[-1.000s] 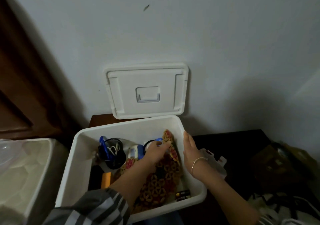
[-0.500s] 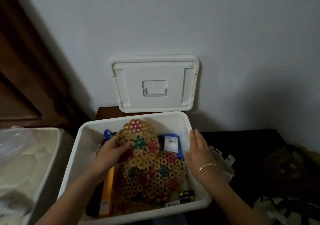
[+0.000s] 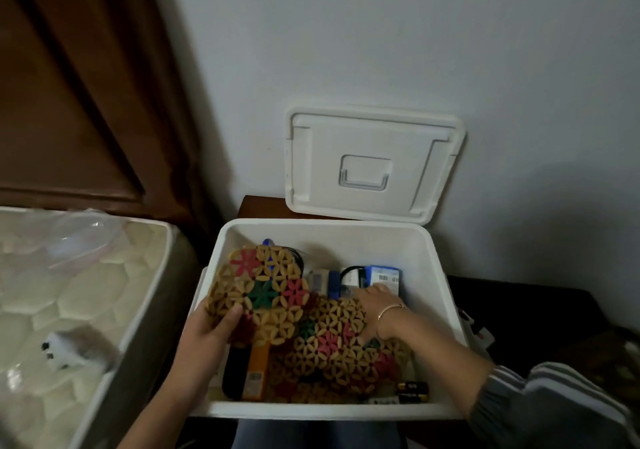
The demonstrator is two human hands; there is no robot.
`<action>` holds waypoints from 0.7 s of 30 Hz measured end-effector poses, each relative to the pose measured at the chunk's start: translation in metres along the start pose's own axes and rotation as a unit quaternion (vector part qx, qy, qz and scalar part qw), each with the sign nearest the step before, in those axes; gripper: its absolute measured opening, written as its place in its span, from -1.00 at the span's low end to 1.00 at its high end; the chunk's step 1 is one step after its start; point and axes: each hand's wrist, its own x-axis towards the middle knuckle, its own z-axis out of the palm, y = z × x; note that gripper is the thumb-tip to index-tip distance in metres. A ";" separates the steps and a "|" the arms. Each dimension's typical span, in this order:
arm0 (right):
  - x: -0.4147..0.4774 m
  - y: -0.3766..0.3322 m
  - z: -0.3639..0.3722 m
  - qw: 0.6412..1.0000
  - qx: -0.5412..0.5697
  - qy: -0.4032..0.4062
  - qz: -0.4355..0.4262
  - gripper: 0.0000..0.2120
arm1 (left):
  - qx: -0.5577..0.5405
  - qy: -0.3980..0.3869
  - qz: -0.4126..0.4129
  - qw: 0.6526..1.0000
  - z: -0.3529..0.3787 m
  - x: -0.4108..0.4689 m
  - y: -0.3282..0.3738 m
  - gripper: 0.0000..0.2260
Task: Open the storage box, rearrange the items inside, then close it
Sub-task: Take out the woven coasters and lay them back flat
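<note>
White storage box [image 3: 440, 275] is open, and its lid [image 3: 374, 163] stands upright behind it, leaning on the wall, handle side facing out. Inside, the left hand [image 3: 204, 331] grips a woven flower-pattern mat [image 3: 259, 289], tilted up at the left side. A second mat [image 3: 339, 344] lies flat in the middle. A blue pack [image 3: 384, 277] sits at the back, right by the right hand [image 3: 377, 305]. Orange pack [image 3: 258, 369] front left, batteries [image 3: 412, 391] in the front right corner.

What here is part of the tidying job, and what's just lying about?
Job: white storage box, its lid, woven flower mat in the left hand, second mat, blue packet, batteries, orange carton.
Lying about: mattress, small white object on it.
</note>
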 end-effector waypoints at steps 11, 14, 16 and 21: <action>0.004 -0.014 -0.001 0.997 -0.045 0.042 0.056 -0.16 | -0.015 -0.011 -0.013 1.000 0.000 0.001 0.003 -0.87; -0.003 -0.008 0.007 0.995 0.038 0.061 0.067 -0.27 | -0.014 -0.018 -0.009 1.000 0.000 0.001 0.004 -0.84; -0.014 -0.002 0.007 0.991 0.090 0.071 0.067 -0.38 | -0.020 -0.023 -0.012 0.999 -0.001 0.001 0.003 -0.81; -0.049 0.013 0.001 0.960 0.234 0.149 0.032 -0.52 | -0.029 -0.023 -0.010 0.999 -0.001 0.001 0.001 -0.82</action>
